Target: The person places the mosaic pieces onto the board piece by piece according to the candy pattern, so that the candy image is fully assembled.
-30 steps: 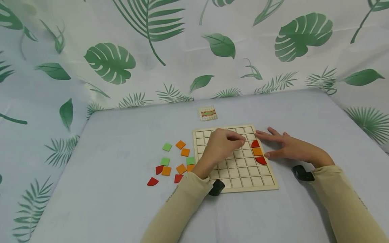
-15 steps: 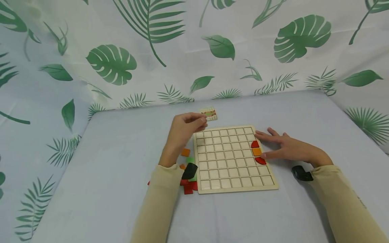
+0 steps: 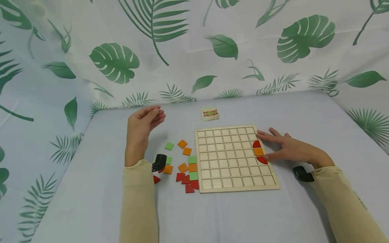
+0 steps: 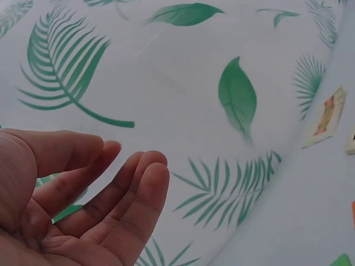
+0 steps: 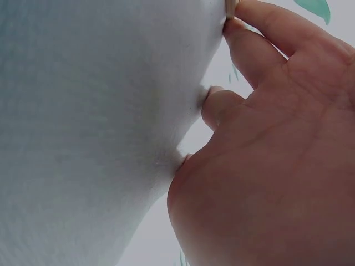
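Note:
My left hand hovers over the far left of the table in the head view. In the left wrist view its thumb and fingers are loosely bent, and nothing shows between them. My right hand lies with spread fingers along the right edge of the wooden grid board, fingertips touching that edge. Near this edge, one column of the board bears a red quarter-circle tile, an orange square tile and another red quarter-circle tile, partly behind my right thumb.
Left of the board lie loose green tiles, orange tiles and red tiles, some against its edge. My left forearm partly covers this group. A small pattern card lies beyond the board. A leaf-printed cloth hangs behind the table.
From above the board my left hand has swung left past the card, to the far left over the table. My right hand stays at the board's edge.

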Demonstrator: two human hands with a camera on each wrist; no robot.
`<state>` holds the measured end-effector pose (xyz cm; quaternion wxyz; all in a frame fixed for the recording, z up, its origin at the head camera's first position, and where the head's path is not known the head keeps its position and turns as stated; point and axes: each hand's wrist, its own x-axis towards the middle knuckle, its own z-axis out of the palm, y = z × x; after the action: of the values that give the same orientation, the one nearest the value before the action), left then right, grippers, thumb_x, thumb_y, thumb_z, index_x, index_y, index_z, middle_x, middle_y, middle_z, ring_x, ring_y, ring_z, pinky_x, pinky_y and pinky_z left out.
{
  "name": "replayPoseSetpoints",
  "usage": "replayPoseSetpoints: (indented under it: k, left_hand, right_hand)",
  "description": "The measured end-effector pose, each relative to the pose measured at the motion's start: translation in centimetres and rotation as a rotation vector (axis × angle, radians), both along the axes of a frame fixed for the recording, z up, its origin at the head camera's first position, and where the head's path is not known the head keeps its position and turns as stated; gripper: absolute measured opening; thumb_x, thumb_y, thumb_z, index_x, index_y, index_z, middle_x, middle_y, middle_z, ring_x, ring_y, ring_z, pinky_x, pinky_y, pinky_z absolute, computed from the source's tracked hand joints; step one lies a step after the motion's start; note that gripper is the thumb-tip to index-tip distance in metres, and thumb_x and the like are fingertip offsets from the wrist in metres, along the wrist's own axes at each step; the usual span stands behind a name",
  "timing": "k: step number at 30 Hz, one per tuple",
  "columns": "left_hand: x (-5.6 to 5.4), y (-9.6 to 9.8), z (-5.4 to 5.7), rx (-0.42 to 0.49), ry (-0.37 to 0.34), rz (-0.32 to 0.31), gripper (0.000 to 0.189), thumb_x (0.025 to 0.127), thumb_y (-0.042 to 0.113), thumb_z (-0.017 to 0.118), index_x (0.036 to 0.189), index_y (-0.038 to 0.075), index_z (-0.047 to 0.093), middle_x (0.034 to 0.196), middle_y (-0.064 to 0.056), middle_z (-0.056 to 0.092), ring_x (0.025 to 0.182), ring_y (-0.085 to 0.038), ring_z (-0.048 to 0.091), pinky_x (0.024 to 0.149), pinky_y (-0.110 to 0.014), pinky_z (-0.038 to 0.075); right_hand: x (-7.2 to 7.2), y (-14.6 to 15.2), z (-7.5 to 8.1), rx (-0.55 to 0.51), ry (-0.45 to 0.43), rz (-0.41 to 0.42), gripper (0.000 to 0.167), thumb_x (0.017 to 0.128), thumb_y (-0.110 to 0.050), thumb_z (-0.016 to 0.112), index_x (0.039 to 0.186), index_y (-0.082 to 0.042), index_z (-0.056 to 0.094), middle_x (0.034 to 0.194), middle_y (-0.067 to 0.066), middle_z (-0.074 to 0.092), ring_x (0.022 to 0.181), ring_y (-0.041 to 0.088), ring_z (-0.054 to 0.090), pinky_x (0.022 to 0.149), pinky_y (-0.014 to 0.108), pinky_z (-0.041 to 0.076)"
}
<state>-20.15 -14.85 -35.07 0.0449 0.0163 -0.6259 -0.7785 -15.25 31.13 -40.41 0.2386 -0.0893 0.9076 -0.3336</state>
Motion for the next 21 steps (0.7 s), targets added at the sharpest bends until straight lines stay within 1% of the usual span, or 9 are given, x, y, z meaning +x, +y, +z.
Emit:
replayPoseSetpoints:
  k: [4, 9, 11, 14, 16, 17, 21]
  left_hand:
    - [0.2, -0.4, 0.3, 0.009, 0.017, 0.006, 0.028, 0.107, 0.009, 0.066, 0.127, -0.010, 0.069, 0.106, -0.012, 0.075, 0.096, -0.024, 0.075, 0.093, -0.034, 0.060]
    - [0.6, -0.5, 0.6, -0.023, 0.037, -0.032, 0.032, 0.108, 0.013, 0.067, 0.128, -0.011, 0.067, 0.108, -0.013, 0.075, 0.098, -0.025, 0.075, 0.095, -0.034, 0.059]
    - [0.8, -0.7, 0.7, -0.035, 0.040, -0.043, 0.032, 0.108, 0.015, 0.068, 0.128, -0.010, 0.068, 0.108, -0.013, 0.075, 0.099, -0.026, 0.075, 0.095, -0.034, 0.059]
    - [1.1, -1.3, 0.8, -0.056, 0.044, -0.053, 0.031, 0.107, 0.017, 0.068, 0.127, -0.008, 0.069, 0.108, -0.013, 0.075, 0.101, -0.027, 0.074, 0.095, -0.034, 0.059]
    - [1.2, -1.8, 0.8, -0.087, 0.041, -0.061, 0.032, 0.108, 0.019, 0.068, 0.127, -0.006, 0.070, 0.110, -0.013, 0.075, 0.103, -0.028, 0.073, 0.096, -0.034, 0.059]
    - [1.3, -2.0, 0.8, -0.116, 0.038, -0.066, 0.033, 0.108, 0.020, 0.068, 0.128, -0.006, 0.069, 0.111, -0.013, 0.075, 0.104, -0.028, 0.073, 0.096, -0.034, 0.059]
    - [1.3, -2.7, 0.6, -0.269, -0.010, -0.081, 0.040, 0.109, 0.028, 0.067, 0.133, -0.003, 0.067, 0.118, -0.014, 0.073, 0.107, -0.026, 0.073, 0.098, -0.033, 0.058]
  right_hand:
    - [-0.1, 0.1, -0.1, 0.001, 0.012, 0.008, 0.092, 0.092, -0.033, 0.081, 0.169, -0.014, 0.034, 0.174, 0.030, -0.006, 0.149, 0.068, -0.020, 0.107, 0.089, -0.005]
    - [0.0, 0.3, -0.5, -0.011, 0.035, 0.027, 0.089, 0.094, -0.036, 0.080, 0.168, -0.012, 0.036, 0.175, 0.029, 0.000, 0.152, 0.064, -0.016, 0.111, 0.085, -0.007]
    - [0.0, 0.3, -0.5, -0.016, 0.044, 0.036, 0.088, 0.095, -0.039, 0.080, 0.168, -0.012, 0.036, 0.175, 0.028, 0.003, 0.154, 0.061, -0.014, 0.112, 0.084, -0.007]
    - [0.0, 0.4, -0.5, -0.017, 0.056, 0.047, 0.085, 0.098, -0.042, 0.076, 0.168, -0.012, 0.036, 0.175, 0.027, 0.005, 0.155, 0.060, -0.012, 0.113, 0.083, -0.007]
    - [0.0, 0.5, -0.4, -0.020, 0.064, 0.054, 0.082, 0.100, -0.041, 0.074, 0.168, -0.012, 0.037, 0.175, 0.028, 0.006, 0.156, 0.059, -0.010, 0.114, 0.082, -0.007]
    - [0.0, 0.6, -0.3, -0.022, 0.066, 0.056, 0.081, 0.101, -0.040, 0.073, 0.168, -0.012, 0.036, 0.175, 0.029, 0.005, 0.156, 0.060, -0.010, 0.114, 0.082, -0.007]
    - [0.0, 0.8, -0.4, -0.038, 0.074, 0.065, 0.077, 0.102, -0.034, 0.073, 0.167, -0.011, 0.037, 0.176, 0.025, 0.010, 0.158, 0.056, -0.009, 0.116, 0.078, -0.010]
